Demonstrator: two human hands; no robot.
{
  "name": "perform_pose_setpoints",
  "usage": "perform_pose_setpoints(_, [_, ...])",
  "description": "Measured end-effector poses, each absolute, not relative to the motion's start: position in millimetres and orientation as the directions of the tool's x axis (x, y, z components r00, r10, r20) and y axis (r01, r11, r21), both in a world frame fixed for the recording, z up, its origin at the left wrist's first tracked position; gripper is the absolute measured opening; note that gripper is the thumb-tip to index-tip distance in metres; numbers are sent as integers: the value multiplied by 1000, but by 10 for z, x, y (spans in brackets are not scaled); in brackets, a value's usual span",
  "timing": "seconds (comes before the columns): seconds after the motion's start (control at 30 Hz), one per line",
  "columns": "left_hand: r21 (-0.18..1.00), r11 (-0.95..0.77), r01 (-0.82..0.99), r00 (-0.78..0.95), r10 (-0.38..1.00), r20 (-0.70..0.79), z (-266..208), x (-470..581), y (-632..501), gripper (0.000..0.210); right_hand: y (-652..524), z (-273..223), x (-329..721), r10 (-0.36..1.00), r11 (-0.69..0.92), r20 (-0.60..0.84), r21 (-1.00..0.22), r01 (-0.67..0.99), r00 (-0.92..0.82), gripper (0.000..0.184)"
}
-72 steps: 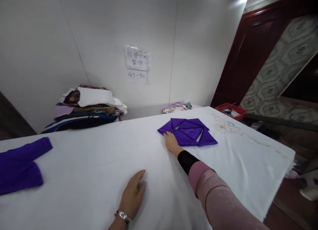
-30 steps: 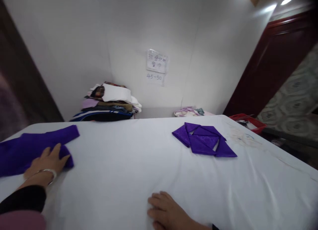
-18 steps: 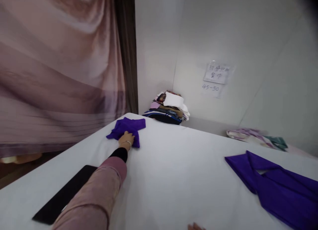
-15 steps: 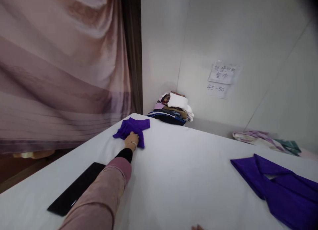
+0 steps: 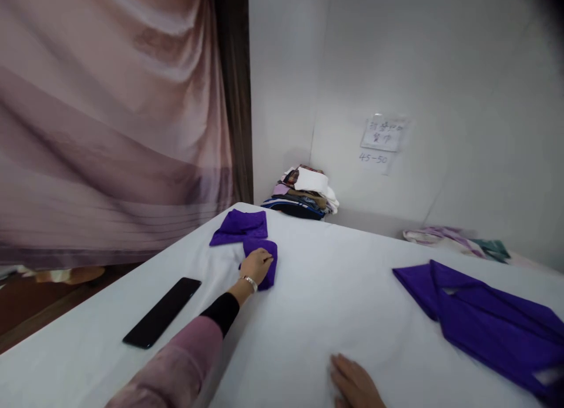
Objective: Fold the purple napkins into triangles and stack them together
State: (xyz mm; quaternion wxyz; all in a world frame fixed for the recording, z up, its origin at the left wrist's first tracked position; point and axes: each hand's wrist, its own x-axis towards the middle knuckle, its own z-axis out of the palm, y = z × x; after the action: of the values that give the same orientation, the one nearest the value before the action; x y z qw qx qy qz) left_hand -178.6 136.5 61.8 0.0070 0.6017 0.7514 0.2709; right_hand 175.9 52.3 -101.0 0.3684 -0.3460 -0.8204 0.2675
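Left hand [image 5: 259, 264] closed on a small purple cloth [image 5: 263, 261] at the far left of the white worktop [image 5: 299, 314].

Best slid flat and low, grip kept on the cloth's near edge so folds hold. Counted left to right: one black phone [image 5: 162, 311], two purple cloths there, the second [image 5: 240, 227] just behind, one clothes stack [image 5: 304, 191], one right hand [image 5: 355, 384] resting flat and open, one folded purple piece [image 5: 484, 323].

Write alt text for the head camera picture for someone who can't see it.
A person's left hand grips a small purple cloth on a white table, with another purple cloth just behind it. The right hand rests flat near the table's front edge, a black phone lies to the left, and a folded purple napkin sits to the right.
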Motion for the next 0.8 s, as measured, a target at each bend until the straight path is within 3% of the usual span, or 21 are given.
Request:
perform_pose_setpoints(0.1, [441, -106, 891, -74, 926, 371, 621, -1119, 952, 14, 385, -598, 1723, 894, 410, 347, -889, 205, -283, 49])
perform_pose_setpoints(0.13, [467, -292, 835, 77, 902, 425, 593, -874, 786, 14, 376, -459, 1729, 931, 312, 274, -941, 135, -240, 54])
perform_pose_setpoints(0.2, [477, -585, 656, 381, 802, 460, 505, -415, 457, 13, 408, -230, 1752, 970, 142, 138, -990, 8, -199, 62])
perform_pose_setpoints(0.27, [484, -712, 509, 573, 700, 427, 404, -71, 188, 12, 473, -99, 1767, 988, 40, 48, -998, -56, -145, 67])
perform_pose_setpoints(0.33, [524, -704, 479, 574, 703, 420, 318, 98, 31, 14, 524, -57, 1761, 993, 22, 36, -992, -124, -111, 72])
perform_pose_setpoints(0.4, [572, -620, 537, 427, 785, 449, 260, 110, 9, 17, 548, -57, 1737, 990, 54, 78, -979, -197, -118, 70])
perform_pose_setpoints(0.5, [669, -414, 617, 113, 888, 446, 200, 2, 146, 29, 546, -40, 1693, 972, 97, 152, -955, -281, -182, 53])
perform_pose_setpoints(0.57, [744, -274, 610, -22, 932, 361, 159, -54, 245, 44, 526, -2, 1674, 959, 91, 160, -956, -278, -236, 37])
perform_pose_setpoints(0.67, [803, -139, 580, -49, 978, 204, 101, -79, 299, 59, 484, 46, 1663, 947, 65, 123, -978, -197, -297, 20])
perform_pose_setpoints(0.8, [803, -69, 591, 16, 997, 74, 98, -80, 288, 53, 461, 62, 1666, 930, 55, 92, -992, -114, -355, 18])
